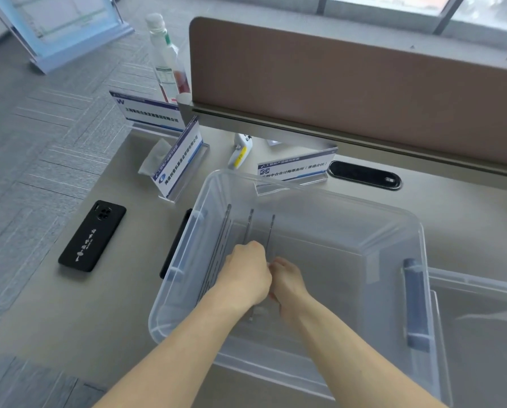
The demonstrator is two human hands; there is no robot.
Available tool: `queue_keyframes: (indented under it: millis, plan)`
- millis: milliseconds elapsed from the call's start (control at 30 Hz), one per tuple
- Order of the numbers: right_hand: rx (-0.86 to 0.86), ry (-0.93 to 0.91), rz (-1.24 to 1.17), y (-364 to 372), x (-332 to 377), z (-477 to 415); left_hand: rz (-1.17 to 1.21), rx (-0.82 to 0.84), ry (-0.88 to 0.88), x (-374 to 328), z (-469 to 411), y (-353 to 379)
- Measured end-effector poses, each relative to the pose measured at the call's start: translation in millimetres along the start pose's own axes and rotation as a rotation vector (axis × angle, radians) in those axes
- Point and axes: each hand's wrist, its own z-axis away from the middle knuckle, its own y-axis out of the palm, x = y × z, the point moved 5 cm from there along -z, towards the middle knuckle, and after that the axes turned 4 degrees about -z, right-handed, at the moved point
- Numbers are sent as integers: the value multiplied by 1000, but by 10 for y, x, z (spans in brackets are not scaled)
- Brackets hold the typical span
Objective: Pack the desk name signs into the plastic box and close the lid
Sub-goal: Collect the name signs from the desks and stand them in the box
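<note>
**Asker:** Hands first, please. Where are they and what are they doing?

**Describer:** Both reach down into a clear rectangular plastic box point(314, 198) in the lower centre of the frame. The left hand point(246, 270) is curled closed and the right hand point(289, 279) is pressed against it. They seem to pinch one of the thin upright sign edges between them, but the fingertips are hidden, so I cannot tell exactly which.

**Asker:** And the signs?

**Describer:** Several clear acrylic desk name signs already in the box point(248, 228) stand on edge in its left half, showing as thin dark lines. Three more stand outside on the grey desk point(108, 290): a white-and-blue sign at the desk's far left corner point(150, 114), an angled sign just beyond the box's left corner point(178, 160), and a third sign behind the box's far rim point(296, 166).

**Asker:** The lid?

**Describer:** A clear plastic lid point(482, 307) lies flat at the right edge of the frame, touching the box's right side.

**Asker:** Anything else nearby?

**Describer:** A black phone lying face down point(92, 235) sits left of the box, and a clear drink bottle point(165, 57) stands at upper left beside a brown desk partition point(349, 83).
</note>
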Motion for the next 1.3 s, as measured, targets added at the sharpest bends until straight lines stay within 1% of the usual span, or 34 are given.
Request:
queue_keyframes:
  millis: [233,367,433,533,633,700,800,900,967,1100,1200,1300]
  plan:
    - [-2,-40,-36,-25,-48,-30,-20,-57,2,11,-17,67]
    - [40,-58,-44,-30,-58,27,13,-51,18,-2,48,12]
    - [-13,-104,-53,-112,34,85,41,-74,32,-8,81,-121]
    - [-98,-239,-83,-335,354,362,117,-130,87,-61,148,-479]
    - [-123,-404,-75,-609,871,812,213,-172,188,-282,324,-1004]
    - [-139,-483,-97,-810,1236,1137,299,-224,228,-447,468,-1380]
    - [-140,-583,-154,-1114,1734,1497,437,-300,224,-622,553,-1853]
    - [-178,-637,-148,-1407,2087,1585,509,-296,202,-771,436,-2130]
    - [-200,-653,-99,-1562,2202,1507,467,-279,184,-851,277,-2197]
    - [-216,-620,85,-1750,2280,1088,232,-243,140,-875,-99,-2121]
    - [-212,-604,220,-1775,2333,763,78,-185,116,-814,-411,-1938]
    - [-228,-599,285,-1726,2393,438,16,-126,89,-734,-730,-1751]
